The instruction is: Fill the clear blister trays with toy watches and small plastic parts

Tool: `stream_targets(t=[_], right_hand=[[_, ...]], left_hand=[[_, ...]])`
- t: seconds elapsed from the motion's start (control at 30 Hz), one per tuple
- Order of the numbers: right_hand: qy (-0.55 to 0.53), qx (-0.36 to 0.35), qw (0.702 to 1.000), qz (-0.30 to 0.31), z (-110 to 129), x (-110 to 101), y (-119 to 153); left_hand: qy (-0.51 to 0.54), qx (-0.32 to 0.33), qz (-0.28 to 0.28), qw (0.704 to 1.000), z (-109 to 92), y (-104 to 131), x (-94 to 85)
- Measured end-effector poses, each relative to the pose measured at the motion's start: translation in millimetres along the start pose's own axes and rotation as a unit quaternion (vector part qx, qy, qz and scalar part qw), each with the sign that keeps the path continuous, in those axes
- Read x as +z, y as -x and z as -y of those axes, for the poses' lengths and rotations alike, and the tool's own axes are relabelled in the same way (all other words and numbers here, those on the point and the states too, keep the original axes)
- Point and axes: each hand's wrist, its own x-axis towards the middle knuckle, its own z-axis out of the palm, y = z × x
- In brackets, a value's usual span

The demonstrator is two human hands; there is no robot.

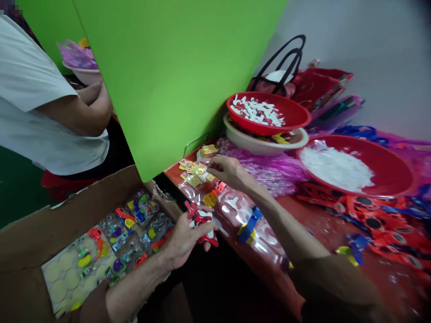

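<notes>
My left hand [188, 237] is closed around several flat red-and-white plastic pieces [202, 220], held above the table's front edge. My right hand [232, 170] reaches over the small yellow printed cards [192, 167], fingers curved and apart, with nothing visible between them. Its fingertips are close to the cards; whether they touch cannot be seen. Just below lies a clear plastic blister tray [232, 211] with a white piece in one hollow. An orange-and-yellow toy [213, 194] and a blue-and-yellow toy [249, 226] rest on the clear trays.
A cardboard box [117, 184] at left holds filled toy trays. At right stand a red bowl of white-and-red pieces [269, 101] on a cream basin [262, 141], and a red basin [393, 166]. Orange-and-blue toys [367, 215] are heaped there. A green partition [168, 80] separates a person in white [43, 103].
</notes>
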Motion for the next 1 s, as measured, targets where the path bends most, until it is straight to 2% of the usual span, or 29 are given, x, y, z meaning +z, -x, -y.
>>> stream_targets(t=[0.07,0.13,0.23,0.3,0.37,0.47,0.57,0.67,0.77,0.87,0.93,1.0], right_hand=[[-0.092,-0.025,0.995,0.028,21,-16,21],[-0.158,-0.043,0.983,0.083,44,-27,48],[-0.178,-0.049,0.976,0.117,66,-30,91],[-0.154,-0.04,0.984,0.078,70,-28,121],[-0.128,-0.015,0.992,0.014,69,-26,154],[-0.135,0.058,0.985,-0.091,67,-26,208],[-0.229,0.15,0.948,-0.16,66,-27,258],[-0.349,0.257,0.877,-0.205,59,-29,297],[-0.426,0.316,0.818,-0.224,46,-35,318],[-0.459,0.345,0.785,-0.232,30,-48,321],[-0.46,0.346,0.786,-0.227,18,-59,316],[-0.451,0.323,0.808,-0.2,5,-68,305]], left_hand=[[-0.018,-0.005,0.029,0.999,0,3,6.3],[-0.044,-0.004,0.059,0.997,4,4,14.3],[-0.075,-0.007,0.102,0.992,16,7,30.3],[-0.074,-0.02,0.119,0.99,26,11,43.0],[-0.069,-0.037,0.132,0.988,39,17,55.6],[-0.081,-0.076,0.16,0.981,61,29,72.2],[-0.092,-0.117,0.183,0.972,82,38,86.0],[-0.1,-0.139,0.195,0.966,98,40,98.6],[-0.104,-0.142,0.195,0.965,104,36,110.0],[-0.107,-0.135,0.182,0.968,104,32,118.4],[-0.108,-0.13,0.176,0.97,103,31,121.2],[-0.107,-0.127,0.172,0.971,102,31,121.6]])
